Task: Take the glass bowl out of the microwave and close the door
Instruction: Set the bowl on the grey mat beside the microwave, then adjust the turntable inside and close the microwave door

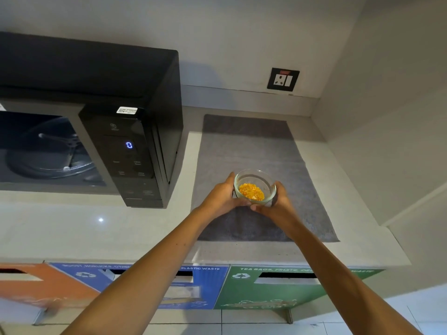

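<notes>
A small glass bowl point(255, 186) with yellow-orange food in it is held over the grey cloth mat point(254, 151), right of the microwave. My left hand point(223, 195) cups its left side and my right hand point(278, 201) cups its right side; the fingertips meet under it. The black microwave point(96, 97) stands at the left on the counter. Its cavity point(46, 148) is in plain view with the glass turntable and a metal rack inside; the door itself is out of the frame. The display shows 0.
The pale counter point(121, 228) runs along the wall, with a corner wall close on the right. A wall socket point(283, 79) sits above the mat. Below the counter edge are orange, blue and green waste bin fronts point(266, 286).
</notes>
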`<state>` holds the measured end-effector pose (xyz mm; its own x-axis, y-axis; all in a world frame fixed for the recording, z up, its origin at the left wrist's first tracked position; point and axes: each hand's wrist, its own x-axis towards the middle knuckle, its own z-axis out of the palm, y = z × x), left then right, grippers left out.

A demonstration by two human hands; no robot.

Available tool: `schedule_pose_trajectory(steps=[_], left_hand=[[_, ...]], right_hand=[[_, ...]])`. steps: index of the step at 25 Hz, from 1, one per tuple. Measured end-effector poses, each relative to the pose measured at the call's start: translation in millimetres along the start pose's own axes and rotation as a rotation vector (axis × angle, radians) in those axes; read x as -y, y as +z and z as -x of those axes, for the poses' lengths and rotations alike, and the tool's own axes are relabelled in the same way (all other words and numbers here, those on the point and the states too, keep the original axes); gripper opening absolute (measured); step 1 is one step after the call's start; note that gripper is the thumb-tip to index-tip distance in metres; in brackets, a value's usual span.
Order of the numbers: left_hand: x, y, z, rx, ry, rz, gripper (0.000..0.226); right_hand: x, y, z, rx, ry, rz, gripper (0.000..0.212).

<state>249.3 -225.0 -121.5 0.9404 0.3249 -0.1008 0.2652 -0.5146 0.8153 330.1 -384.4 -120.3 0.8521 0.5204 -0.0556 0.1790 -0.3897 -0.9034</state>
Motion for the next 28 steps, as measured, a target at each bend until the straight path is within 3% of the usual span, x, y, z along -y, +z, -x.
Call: schedule_pose_trajectory(steps=[2, 5, 12, 19, 21, 24, 26, 28], left_hand=[[-4.0, -9.9, 6.9, -0.010, 0.041, -0.087, 0.090], [-12.8, -34.2, 30.0, -0.048, 0.121, -0.188, 0.076], [-29.8, -116.7, 106.6, -0.199, 0.335, -0.050, 0.042], [0.3, -275.9, 225.7, -0.459, 0.499, -0.200, 0.031], [18.0, -328.0, 264.8, -0.531, 0.380, -0.419, 0.041], [55.2, -401.8, 338.3, -0.428, -0.126, -0.934, 0.071], [82.2, -437.9, 390.3, -0.373, -0.384, -1.041, 0.082], [100.9, -458.6, 425.9, -0.344, -0.493, -1.005, 0.085]], right_hand=[[9.3, 0.1, 9.1, -0.052, 0.021, 0.029, 0.090], [23.0, 1.1, 23.8, -0.131, -0.020, 0.116, 0.110], [96.0, 41.8, 61.9, -0.253, -0.307, 0.081, 0.079], [187.0, 152.8, 119.4, -0.352, -0.665, 0.029, 0.041], [214.2, 191.0, 134.3, -0.339, -0.710, -0.007, 0.027], [261.5, 269.9, 152.7, -0.272, -0.863, 0.005, 0.012], [296.5, 330.1, 167.2, -0.116, -0.966, 0.045, 0.014], [327.6, 381.3, 180.4, 0.083, -1.004, 0.136, 0.026]])
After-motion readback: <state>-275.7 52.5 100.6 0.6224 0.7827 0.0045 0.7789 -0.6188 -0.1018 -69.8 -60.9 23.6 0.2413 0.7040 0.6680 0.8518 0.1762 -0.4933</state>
